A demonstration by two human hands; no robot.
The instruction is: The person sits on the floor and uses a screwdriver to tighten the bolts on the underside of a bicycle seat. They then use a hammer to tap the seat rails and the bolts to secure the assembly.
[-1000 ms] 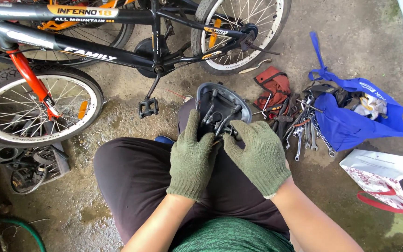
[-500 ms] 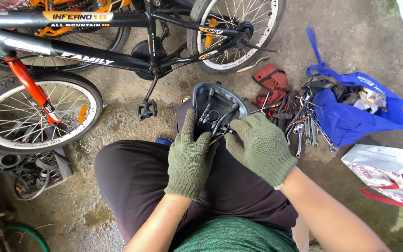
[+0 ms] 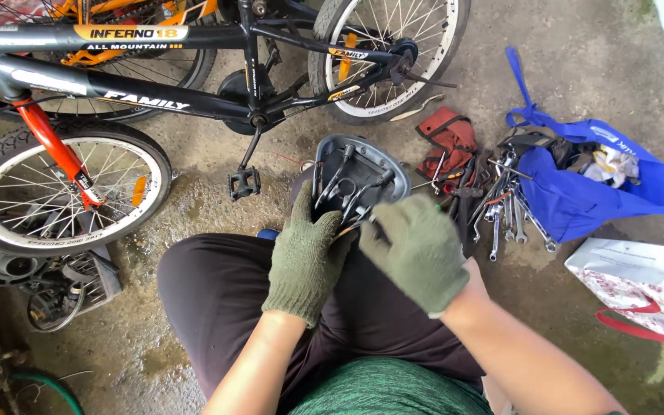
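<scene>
Knit cloth gloves (image 3: 305, 261); glossy metal wrenches (image 3: 505, 211); rough concrete floor (image 3: 593, 84).

Damp, stained concrete floor (image 3: 593, 46), daylit

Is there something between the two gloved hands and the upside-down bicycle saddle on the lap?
Nothing visible. The left hand already rests on the saddle at its near edge, and the right hand is at the metal rails underneath it.
</scene>
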